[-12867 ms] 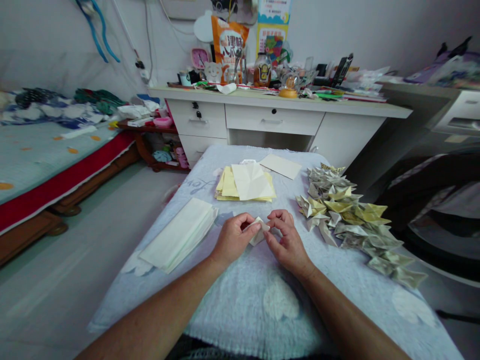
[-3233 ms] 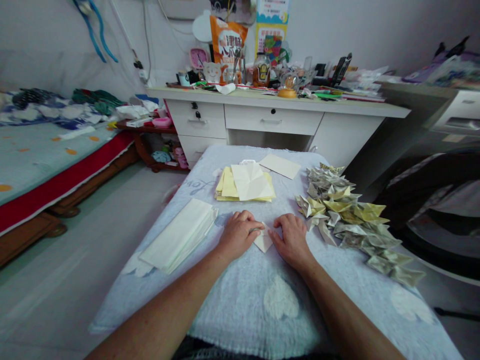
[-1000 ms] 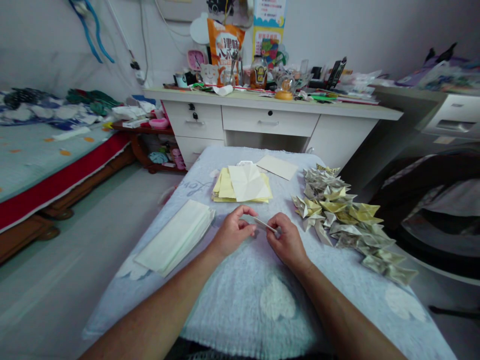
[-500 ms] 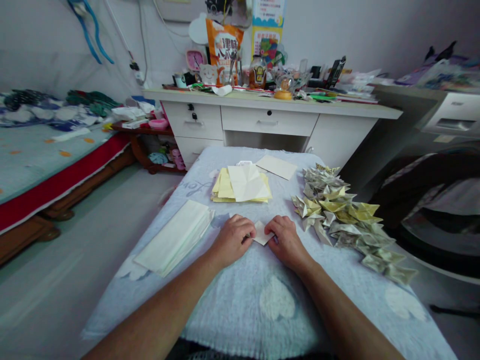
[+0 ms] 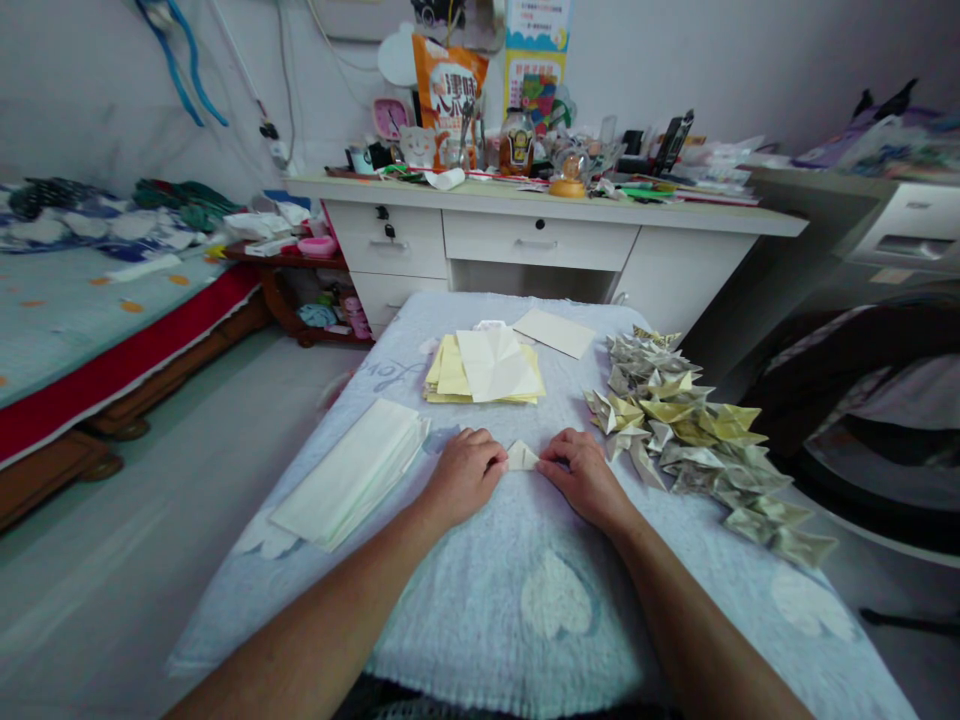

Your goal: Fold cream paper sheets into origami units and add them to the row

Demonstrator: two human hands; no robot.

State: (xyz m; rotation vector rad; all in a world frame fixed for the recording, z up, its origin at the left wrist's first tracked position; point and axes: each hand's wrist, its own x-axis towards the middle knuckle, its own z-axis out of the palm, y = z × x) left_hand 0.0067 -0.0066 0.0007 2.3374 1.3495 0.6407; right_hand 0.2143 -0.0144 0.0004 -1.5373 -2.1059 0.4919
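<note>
A small folded piece of paper, pale and now roughly triangular, lies on the cloth-covered table between my hands. My left hand pinches its left corner, fingers curled. At the opposite corner, my right hand grips the paper between thumb and fingers. Just beyond them sits a stack of yellowish paper sheets with a creased white sheet on top. To the left lies a pile of long white paper. Many folded paper pieces, grey and yellow, are heaped at the right.
A flat cream sheet rests near the table's far edge. The table wears a light blue cloth. Behind it stands a white desk crowded with items, a bed is at left, and a front-loading washing machine at right.
The small paper has gone from a diamond shape to a lower, triangular one, its near corner folded up. My right hand has shifted slightly right; the left has barely moved.
</note>
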